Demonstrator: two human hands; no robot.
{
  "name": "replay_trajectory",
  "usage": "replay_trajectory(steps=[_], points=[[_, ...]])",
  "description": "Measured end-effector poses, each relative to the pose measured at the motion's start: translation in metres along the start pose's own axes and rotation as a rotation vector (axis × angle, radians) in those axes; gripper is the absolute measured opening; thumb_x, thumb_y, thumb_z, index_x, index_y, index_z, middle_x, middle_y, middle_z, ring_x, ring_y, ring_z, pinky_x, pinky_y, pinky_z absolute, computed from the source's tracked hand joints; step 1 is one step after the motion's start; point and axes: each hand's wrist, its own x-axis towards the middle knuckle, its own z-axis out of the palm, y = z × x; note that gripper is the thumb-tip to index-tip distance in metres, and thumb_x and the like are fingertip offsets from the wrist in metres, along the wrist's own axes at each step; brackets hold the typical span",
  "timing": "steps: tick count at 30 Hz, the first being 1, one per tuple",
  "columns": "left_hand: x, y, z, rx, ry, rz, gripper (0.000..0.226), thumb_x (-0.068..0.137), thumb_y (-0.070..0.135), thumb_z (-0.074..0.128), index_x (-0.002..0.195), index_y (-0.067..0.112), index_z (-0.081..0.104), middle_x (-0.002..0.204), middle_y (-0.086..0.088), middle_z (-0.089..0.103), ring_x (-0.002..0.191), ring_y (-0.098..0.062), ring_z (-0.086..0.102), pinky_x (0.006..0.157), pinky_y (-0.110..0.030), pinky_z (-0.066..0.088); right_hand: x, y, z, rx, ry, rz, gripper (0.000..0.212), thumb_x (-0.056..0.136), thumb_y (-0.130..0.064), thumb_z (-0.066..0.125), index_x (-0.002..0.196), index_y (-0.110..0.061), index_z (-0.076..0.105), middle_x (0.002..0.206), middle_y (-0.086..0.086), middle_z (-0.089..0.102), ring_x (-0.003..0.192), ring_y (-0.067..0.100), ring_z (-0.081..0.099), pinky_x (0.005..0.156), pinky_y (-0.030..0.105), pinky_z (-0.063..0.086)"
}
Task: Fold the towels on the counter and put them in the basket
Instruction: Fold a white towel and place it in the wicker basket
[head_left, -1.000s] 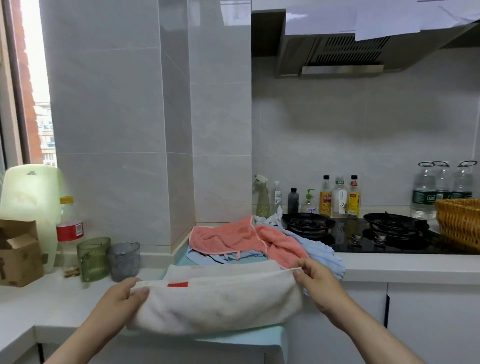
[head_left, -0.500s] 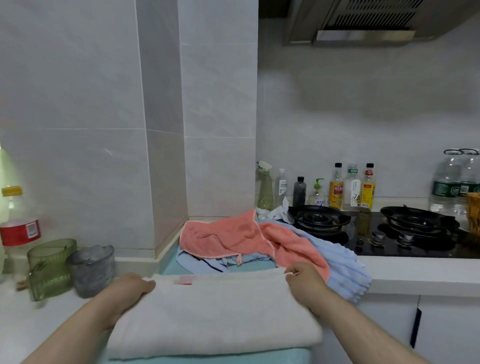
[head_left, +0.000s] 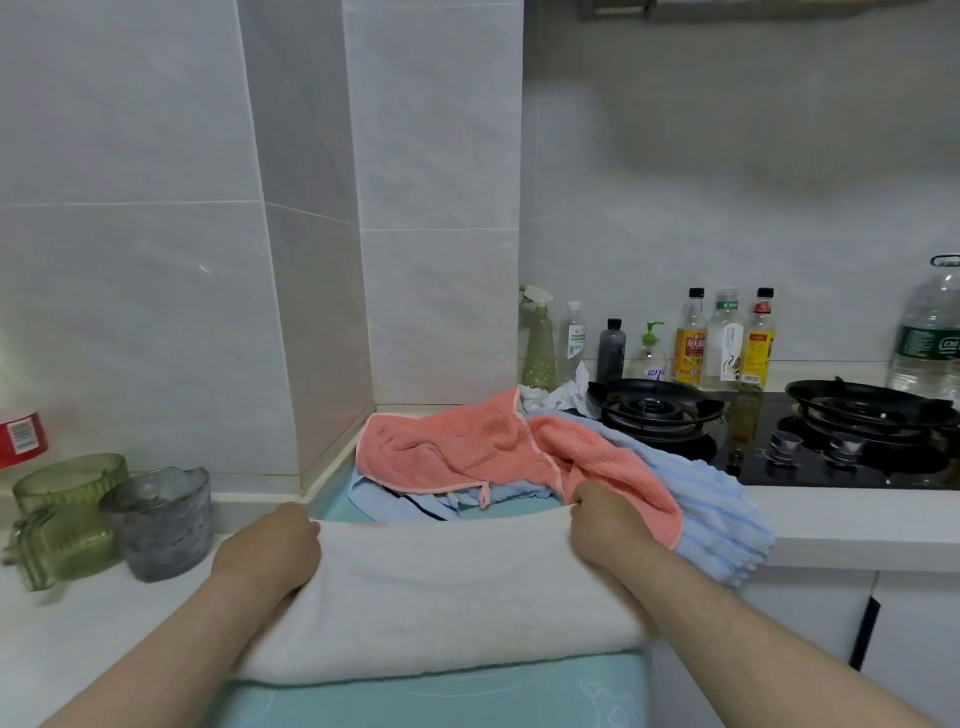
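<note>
On the teal mat (head_left: 441, 696) at the counter's near edge lies the white towel (head_left: 441, 597), folded into a long flat band that runs from side to side, its fold toward the person. Both hands sit at its far edge, 1 at each corner. The left hand (head_left: 270, 545) rests knuckles up on the far left corner with its fingers curled down over the towel's edge and pressed together. The right hand (head_left: 608, 519) holds the far right corner in the same way, fingers bunched and pinching the edge. The fingertips are hidden under each hand.

Just behind the white towel, a pink towel (head_left: 467, 447) lies crumpled on top of a light blue towel (head_left: 717, 499), which spills over the front edge of the counter (head_left: 841, 525). The pink towel touches the right hand's knuckles.

Behind the heap a small white cloth (head_left: 561, 389) lies against a black gas stove (head_left: 831, 452) with 2 burners. A green spray bottle (head_left: 539, 338) and a row of other bottles stand along the tiled wall, and a large water jug (head_left: 930, 332) stands at the right edge. To the left, a green cup (head_left: 62, 519) and a grey cup (head_left: 161, 519) stand side by side, touching.
</note>
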Motion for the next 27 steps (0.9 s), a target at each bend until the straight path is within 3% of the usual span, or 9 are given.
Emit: replay_trajectory(steps=[4, 7, 11, 14, 16, 18, 21, 24, 27], points=[[0.004, 0.003, 0.004, 0.04, 0.004, 0.013, 0.042, 0.098, 0.042, 0.034, 0.126, 0.018, 0.053, 0.134, -0.005, 0.057, 0.118, -0.024, 0.055, 0.088, -0.032, 0.04, 0.0, -0.003, 0.004, -0.098, 0.013, -0.023, 0.025, 0.093, -0.014, 0.039, 0.114, -0.015, 0.053, 0.116, 0.007, 0.062, 0.105, 0.026, 0.058, 0.074, 0.028, 0.036], [-0.002, -0.004, -0.008, -0.161, -0.035, 0.026, 0.043, 0.097, 0.043, 0.042, 0.112, 0.008, 0.062, 0.123, -0.013, 0.063, 0.108, -0.028, 0.059, 0.079, -0.029, 0.039, -0.008, -0.002, -0.002, 0.047, -0.007, -0.004, 0.026, 0.098, -0.025, 0.043, 0.118, -0.011, 0.05, 0.117, 0.009, 0.061, 0.104, 0.027, 0.057, 0.075, 0.029, 0.035], [-0.027, -0.041, -0.031, -0.675, -0.247, -0.036, 0.025, 0.095, 0.027, 0.056, 0.085, 0.003, 0.059, 0.077, -0.013, 0.057, 0.066, -0.022, 0.051, 0.063, -0.028, 0.034, -0.036, 0.013, -0.027, 0.463, -0.048, 0.112, 0.021, 0.092, -0.03, 0.053, 0.099, -0.012, 0.058, 0.086, 0.003, 0.063, 0.071, 0.019, 0.054, 0.064, 0.029, 0.04], [-0.056, -0.067, -0.036, -0.86, -0.426, -0.06, 0.011, 0.09, 0.011, 0.062, 0.082, 0.009, 0.054, 0.068, -0.011, 0.047, 0.054, -0.017, 0.04, 0.051, -0.025, 0.024, -0.07, 0.03, -0.036, 0.656, -0.163, 0.159, 0.015, 0.087, -0.023, 0.059, 0.09, -0.009, 0.059, 0.073, 0.002, 0.057, 0.065, 0.018, 0.048, 0.061, 0.029, 0.038], [-0.071, -0.076, -0.036, -0.829, -0.458, -0.053, 0.007, 0.087, 0.009, 0.065, 0.086, 0.004, 0.06, 0.068, -0.011, 0.051, 0.052, -0.018, 0.04, 0.046, -0.024, 0.022, -0.092, 0.036, -0.038, 0.754, -0.216, 0.193, 0.004, 0.086, -0.017, 0.06, 0.085, -0.014, 0.058, 0.067, -0.001, 0.052, 0.064, 0.017, 0.044, 0.061, 0.028, 0.04], [-0.083, -0.079, -0.039, -0.804, -0.476, -0.028, 0.022, 0.078, 0.015, 0.073, 0.098, 0.008, 0.068, 0.075, -0.015, 0.061, 0.06, -0.02, 0.045, 0.049, -0.026, 0.026, -0.107, 0.038, -0.037, 0.823, -0.229, 0.217, 0.006, 0.085, -0.013, 0.061, 0.082, -0.015, 0.055, 0.067, 0.0, 0.05, 0.065, 0.017, 0.042, 0.063, 0.029, 0.041], [-0.095, -0.075, -0.04, -0.706, -0.395, 0.009, 0.034, 0.065, 0.028, 0.072, 0.097, 0.016, 0.07, 0.084, -0.014, 0.071, 0.069, -0.024, 0.056, 0.058, -0.029, 0.033, -0.113, 0.037, -0.032, 0.742, -0.139, 0.217, 0.01, 0.08, -0.016, 0.064, 0.081, -0.015, 0.054, 0.075, 0.002, 0.051, 0.069, 0.017, 0.042, 0.065, 0.029, 0.035], [-0.098, -0.06, -0.032, -0.599, -0.19, -0.015, 0.013, 0.084, 0.021, 0.068, 0.092, 0.01, 0.065, 0.09, -0.009, 0.068, 0.082, -0.025, 0.061, 0.064, -0.03, 0.037, -0.114, 0.033, -0.03, 0.7, -0.116, 0.253, 0.01, 0.081, -0.013, 0.065, 0.08, -0.012, 0.055, 0.075, 0.004, 0.052, 0.062, 0.015, 0.04, 0.055, 0.025, 0.029], [-0.092, -0.049, -0.021, -0.346, -0.066, 0.001, 0.011, 0.093, 0.024, 0.052, 0.092, 0.013, 0.055, 0.091, -0.004, 0.062, 0.084, -0.019, 0.057, 0.064, -0.028, 0.036, -0.114, 0.032, -0.032, 0.727, -0.191, 0.323, 0.02, 0.078, 0.001, 0.056, 0.071, -0.014, 0.044, 0.067, 0.007, 0.038, 0.052, 0.016, 0.028, 0.049, 0.023, 0.019]])
